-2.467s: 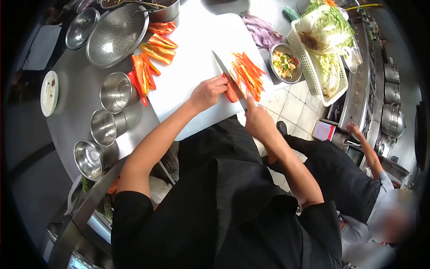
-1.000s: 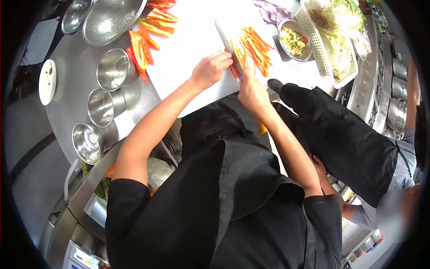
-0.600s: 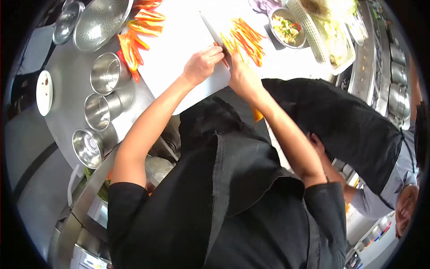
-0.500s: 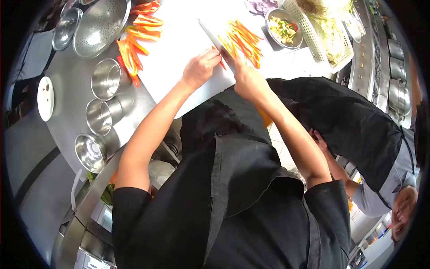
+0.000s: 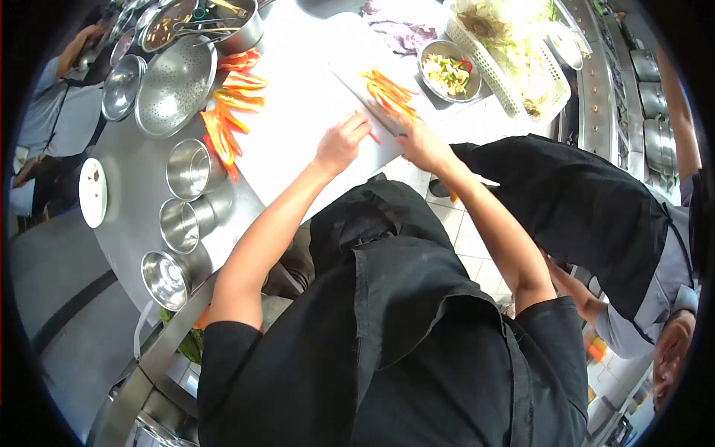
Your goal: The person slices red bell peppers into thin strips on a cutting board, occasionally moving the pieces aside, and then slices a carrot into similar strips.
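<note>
My right hand (image 5: 426,147) is wrapped round the handle end of a knife (image 5: 365,97), its blade slanting away across the white cutting board (image 5: 298,149). Just left of the blade, the fingers of my left hand (image 5: 342,143) are closed on a red pepper piece (image 5: 375,138), mostly covered by them. Cut orange pepper strips (image 5: 391,93) lie in a loose pile against the right side of the blade. Larger red and orange pepper pieces (image 5: 242,80) lie in a row along the board's left edge.
Steel containers (image 5: 190,170) and a colander (image 5: 175,86) stand at left, near a white dish (image 5: 93,192). On the right are a bowl of chopped vegetables (image 5: 451,71), purple cabbage (image 5: 402,33) and a basket of lettuce (image 5: 514,100). A co-worker in a black apron (image 5: 581,216) leans close on my right.
The view has shifted, so the table appears lower and more shows at its far end. My left fingers are slightly farther from the blade. The co-worker's hand beside the apron is now hidden.
</note>
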{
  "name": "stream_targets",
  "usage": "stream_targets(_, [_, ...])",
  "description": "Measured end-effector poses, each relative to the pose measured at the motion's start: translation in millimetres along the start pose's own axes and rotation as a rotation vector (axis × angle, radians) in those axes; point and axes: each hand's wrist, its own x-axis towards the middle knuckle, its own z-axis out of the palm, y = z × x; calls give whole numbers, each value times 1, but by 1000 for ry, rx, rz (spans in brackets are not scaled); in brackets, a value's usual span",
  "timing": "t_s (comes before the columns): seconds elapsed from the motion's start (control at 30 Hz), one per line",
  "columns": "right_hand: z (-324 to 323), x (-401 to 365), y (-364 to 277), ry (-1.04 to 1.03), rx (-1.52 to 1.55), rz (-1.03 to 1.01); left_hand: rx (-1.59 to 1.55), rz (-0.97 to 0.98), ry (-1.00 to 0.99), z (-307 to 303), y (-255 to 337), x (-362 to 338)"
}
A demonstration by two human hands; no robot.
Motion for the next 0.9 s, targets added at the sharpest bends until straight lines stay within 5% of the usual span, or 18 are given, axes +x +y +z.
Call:
stream_targets(0.07, [-2, 5, 21, 24, 133, -67, 250, 146, 60, 2, 20, 25])
stream_targets(0.27, [-26, 0, 50, -153, 267, 390, 126, -146, 89, 9, 58, 17])
stream_targets(0.33, [-36, -1, 51, -178, 232, 336, 337, 139, 15, 15, 67, 9])
stream_targets(0.53, [-19, 0, 83, -141, 360, 256, 424, 97, -175, 34, 82, 27])
stream_targets(0.73, [-21, 5, 93, -159, 430, 148, 578, 352, -199, 32, 85, 36])
stream_targets(0.9, [-38, 2, 103, -67, 379, 160, 524, 194, -193, 7, 97, 43])
